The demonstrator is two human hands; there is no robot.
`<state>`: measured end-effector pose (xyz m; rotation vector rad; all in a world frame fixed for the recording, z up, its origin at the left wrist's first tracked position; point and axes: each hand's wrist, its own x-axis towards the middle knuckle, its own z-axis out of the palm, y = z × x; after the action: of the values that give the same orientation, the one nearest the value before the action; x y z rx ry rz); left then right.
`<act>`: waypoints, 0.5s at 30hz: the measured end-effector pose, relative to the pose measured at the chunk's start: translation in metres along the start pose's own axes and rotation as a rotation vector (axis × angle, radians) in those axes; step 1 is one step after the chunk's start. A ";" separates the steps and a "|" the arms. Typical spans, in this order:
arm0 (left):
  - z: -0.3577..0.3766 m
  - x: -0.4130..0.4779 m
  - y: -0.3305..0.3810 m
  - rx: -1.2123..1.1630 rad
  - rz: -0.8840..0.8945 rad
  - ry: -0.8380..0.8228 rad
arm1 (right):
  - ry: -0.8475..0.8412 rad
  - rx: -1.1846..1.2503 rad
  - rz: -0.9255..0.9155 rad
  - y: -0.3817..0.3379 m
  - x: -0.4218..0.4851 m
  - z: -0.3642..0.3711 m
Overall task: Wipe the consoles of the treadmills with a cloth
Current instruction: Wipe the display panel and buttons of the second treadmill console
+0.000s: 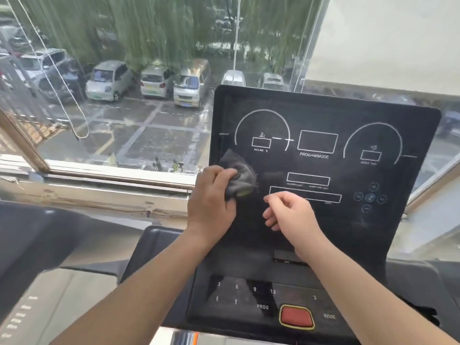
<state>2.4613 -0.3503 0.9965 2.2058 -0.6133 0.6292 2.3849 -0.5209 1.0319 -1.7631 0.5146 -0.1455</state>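
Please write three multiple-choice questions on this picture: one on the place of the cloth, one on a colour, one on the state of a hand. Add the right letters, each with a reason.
1. Where on the console is the cloth?
A) on its left part, below the INCLINE dial
B) over the right dial
C) on the number keys

2. What colour is the big button at the bottom of the console?
A) green
B) red
C) blue

3. What does the right hand hold?
A) the cloth
B) a spray bottle
C) nothing

1 A: the left hand grips the cloth just under the INCLINE box.
2 B: it is red with a yellow rim.
3 C: its fingers are loosely curled and empty.
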 end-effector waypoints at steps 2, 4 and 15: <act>0.006 0.031 0.005 0.068 -0.003 0.042 | 0.017 0.016 -0.016 -0.014 0.008 -0.004; 0.018 0.038 0.003 0.165 -0.030 -0.003 | 0.023 0.029 -0.023 -0.022 0.014 -0.006; 0.008 0.120 0.021 0.316 0.200 -0.044 | 0.083 0.110 -0.131 -0.056 0.037 -0.039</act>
<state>2.5422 -0.3968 1.0751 2.4751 -0.8114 0.8301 2.4187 -0.5614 1.0886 -1.6881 0.4424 -0.3338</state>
